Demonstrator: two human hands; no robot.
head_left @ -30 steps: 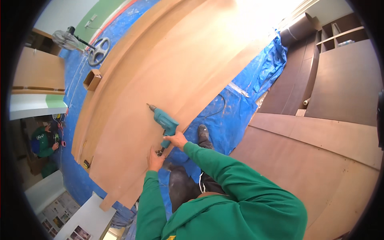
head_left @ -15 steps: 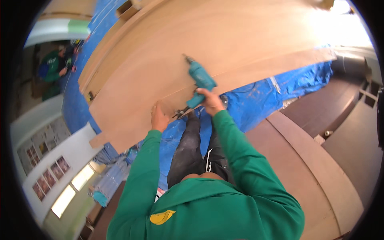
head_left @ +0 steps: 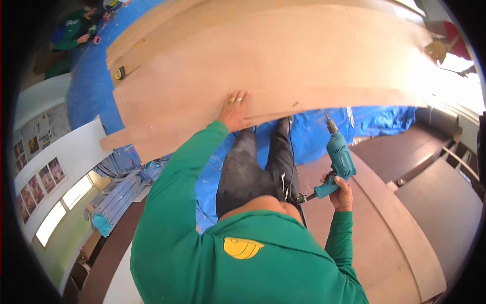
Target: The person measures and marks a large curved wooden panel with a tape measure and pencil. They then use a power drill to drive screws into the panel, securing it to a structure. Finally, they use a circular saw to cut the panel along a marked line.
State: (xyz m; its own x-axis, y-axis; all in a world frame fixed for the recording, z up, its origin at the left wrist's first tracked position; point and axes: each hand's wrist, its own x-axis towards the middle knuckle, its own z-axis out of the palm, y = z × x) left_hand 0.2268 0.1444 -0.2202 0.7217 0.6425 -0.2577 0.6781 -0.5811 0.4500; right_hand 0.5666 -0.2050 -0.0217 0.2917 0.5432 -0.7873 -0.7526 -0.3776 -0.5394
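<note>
My right hand (head_left: 343, 195) is wrapped round the handle of a teal power drill (head_left: 340, 157), held off to the right with its bit pointing up and away. A cord trails from the bottom of the drill's handle toward my legs. My left hand (head_left: 235, 110) lies flat, fingers stretched, near the front edge of a big wooden sheet (head_left: 263, 55). A thin wooden strip (head_left: 344, 95) runs along that near edge. On the strip, right of my left hand, is a small dark piece (head_left: 295, 104), too small to name.
A tape measure (head_left: 120, 73) lies at the sheet's left end. Blue tarp (head_left: 93, 96) covers the floor. A folded ladder (head_left: 114, 197) is at left, wooden panels (head_left: 364, 243) at right. One person (head_left: 71, 30) works at far left; another person's red sleeve (head_left: 457, 40) shows at far right.
My right hand has carried the drill from above the sheet to the right and nearer my body. My left hand has moved right and forward onto the sheet. A person has appeared at far right.
</note>
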